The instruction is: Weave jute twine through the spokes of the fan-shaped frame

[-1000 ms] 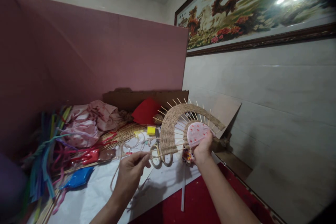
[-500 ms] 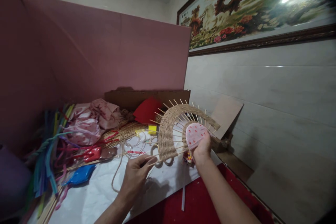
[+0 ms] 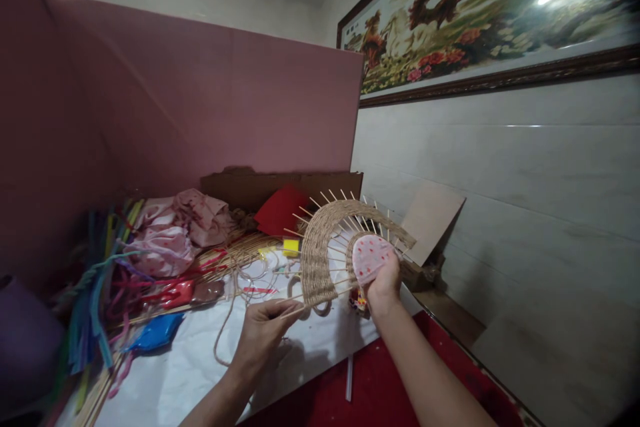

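A half-round woven fan (image 3: pixel 317 260) of tan twine on thin sticks is held up over the table, its bare stick ends fanning out along the outer edge. At its hub is a pink fabric patch (image 3: pixel 367 259) with red dots. My right hand (image 3: pixel 384 287) grips the fan there, thumb over the cloth and the other fingers mostly hidden behind. My left hand (image 3: pixel 265 330) pinches a thin stick end at the fan's lower left corner. Rounded handle loops (image 3: pixel 324 309), like those of scissors, show partly behind the fan.
White paper (image 3: pixel 193 360) lies on a red cloth (image 3: pixel 320 400). Left are colourful pipe cleaners (image 3: pixel 93 320), pink fabric (image 3: pixel 165 240), a blue packet (image 3: pixel 156 332) and loose twine (image 3: pixel 223 340). A clear stick (image 3: pixel 349 380) lies in front; a cardboard sheet (image 3: pixel 433 220) leans against the wall.
The left fingers have shifted slightly right along the stick end and closed more tightly. The fan and my right hand have barely moved.
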Motion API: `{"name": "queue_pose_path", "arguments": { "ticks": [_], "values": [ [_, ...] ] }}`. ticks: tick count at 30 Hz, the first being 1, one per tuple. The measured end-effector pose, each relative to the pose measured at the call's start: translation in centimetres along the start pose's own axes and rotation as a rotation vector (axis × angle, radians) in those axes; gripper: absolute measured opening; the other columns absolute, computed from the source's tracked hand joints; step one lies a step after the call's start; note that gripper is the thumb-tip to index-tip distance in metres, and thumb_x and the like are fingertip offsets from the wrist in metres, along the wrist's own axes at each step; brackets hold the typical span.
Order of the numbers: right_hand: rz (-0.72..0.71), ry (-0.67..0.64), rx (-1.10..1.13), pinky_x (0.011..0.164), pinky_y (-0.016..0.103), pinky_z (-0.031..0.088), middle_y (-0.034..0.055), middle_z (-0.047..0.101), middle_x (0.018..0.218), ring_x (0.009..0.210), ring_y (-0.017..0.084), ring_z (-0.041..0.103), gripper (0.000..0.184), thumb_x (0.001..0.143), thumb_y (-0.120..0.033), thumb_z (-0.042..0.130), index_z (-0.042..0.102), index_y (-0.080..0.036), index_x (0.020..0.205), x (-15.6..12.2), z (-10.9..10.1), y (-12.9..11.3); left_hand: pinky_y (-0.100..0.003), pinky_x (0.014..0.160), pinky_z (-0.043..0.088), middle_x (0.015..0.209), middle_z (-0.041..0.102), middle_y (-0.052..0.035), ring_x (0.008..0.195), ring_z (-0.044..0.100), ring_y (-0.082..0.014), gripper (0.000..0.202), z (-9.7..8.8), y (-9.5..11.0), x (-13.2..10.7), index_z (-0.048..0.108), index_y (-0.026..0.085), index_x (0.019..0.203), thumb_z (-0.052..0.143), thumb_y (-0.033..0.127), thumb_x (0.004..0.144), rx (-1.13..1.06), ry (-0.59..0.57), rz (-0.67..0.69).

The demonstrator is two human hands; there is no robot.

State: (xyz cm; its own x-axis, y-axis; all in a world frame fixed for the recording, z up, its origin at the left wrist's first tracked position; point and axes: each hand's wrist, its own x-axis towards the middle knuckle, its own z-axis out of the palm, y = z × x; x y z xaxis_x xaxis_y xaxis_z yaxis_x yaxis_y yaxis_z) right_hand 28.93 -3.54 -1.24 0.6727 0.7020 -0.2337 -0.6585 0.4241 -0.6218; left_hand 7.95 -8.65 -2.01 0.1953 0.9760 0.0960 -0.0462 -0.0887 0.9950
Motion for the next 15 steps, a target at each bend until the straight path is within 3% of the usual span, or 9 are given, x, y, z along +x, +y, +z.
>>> {"name": "queue_pose_path", "arguments": {
  "ticks": [6,15],
  "values": [
    [0.000,0.009,-0.006,0.073,0.031,0.047,0.0010,0.065,0.086,0.073,0.014,0.061,0.035,0.077,-0.040,0.034,0.058,-0.019,0.093,0.3,-0.1,0.0,-0.019,0.050,0.036,0.051,0.061,-0.0005,0.050,0.049,-0.0096,0.019,-0.1,-0.4,0.1,0.067,0.015,0.055,0.068,0.034,0.060,0.043,0.011,0.017],
    [0.009,-0.010,-0.001,0.071,0.030,0.047,0.0003,0.064,0.091,0.074,0.013,0.060,0.035,0.078,-0.041,0.034,0.057,-0.021,0.095,0.2,-0.1,0.1,-0.021,0.056,0.038,0.060,0.064,-0.0012,0.059,0.053,-0.0132,0.020,-1.3,-1.0,0.4,0.069,0.017,0.066,0.062,0.036,0.068,0.198,-0.024,0.133]
  ]
}}
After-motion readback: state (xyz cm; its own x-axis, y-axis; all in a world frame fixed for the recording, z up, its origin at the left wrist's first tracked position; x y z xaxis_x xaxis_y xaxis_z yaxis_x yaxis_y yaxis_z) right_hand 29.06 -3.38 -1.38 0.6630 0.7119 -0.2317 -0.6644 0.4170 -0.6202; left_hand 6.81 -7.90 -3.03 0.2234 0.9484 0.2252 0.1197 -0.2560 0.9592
